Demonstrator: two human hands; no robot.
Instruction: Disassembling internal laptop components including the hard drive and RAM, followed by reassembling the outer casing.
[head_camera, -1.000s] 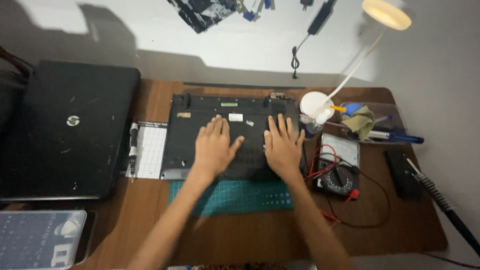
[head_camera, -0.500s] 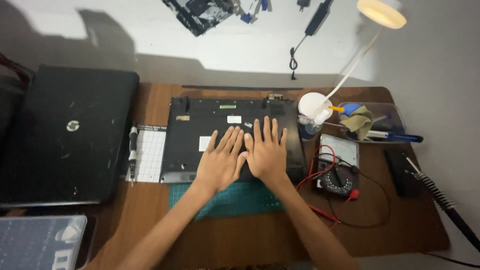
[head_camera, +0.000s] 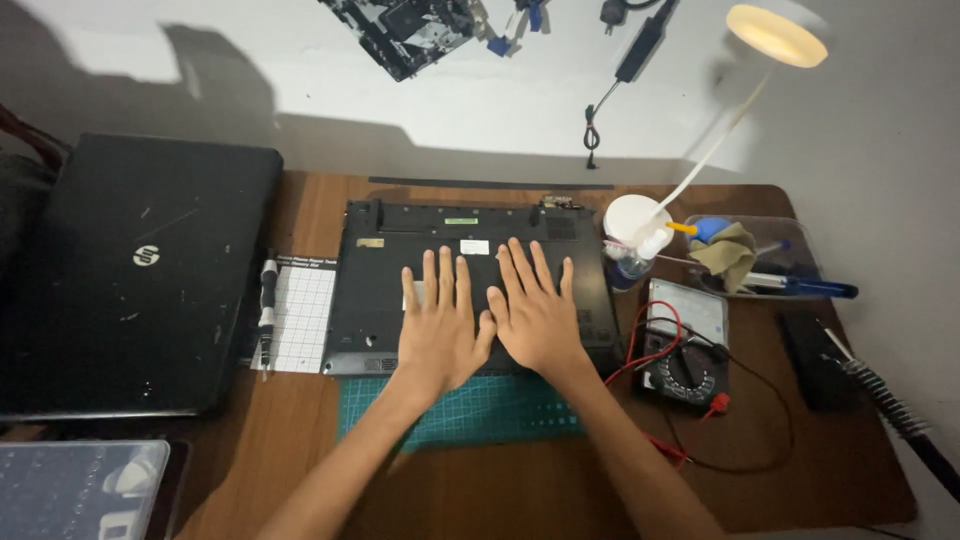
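A black laptop base (head_camera: 380, 290) lies bottom side up in the middle of the wooden desk (head_camera: 300, 450), partly on a green cutting mat (head_camera: 500, 410). My left hand (head_camera: 438, 325) rests flat on its lower middle, fingers spread. My right hand (head_camera: 532, 310) lies flat beside it, thumbs touching. Neither hand holds anything.
A closed black laptop (head_camera: 130, 275) lies at the left. A screwdriver (head_camera: 267, 310) rests on a white gridded mat (head_camera: 303, 315). At the right are a multimeter (head_camera: 685, 345) with red and black leads, a white lamp base (head_camera: 635, 220), a clear tray (head_camera: 790, 245) of tools and a brush (head_camera: 890, 410).
Both hands slid from apart on the laptop base to side by side at its middle. The left hand moved right, the right hand moved left.
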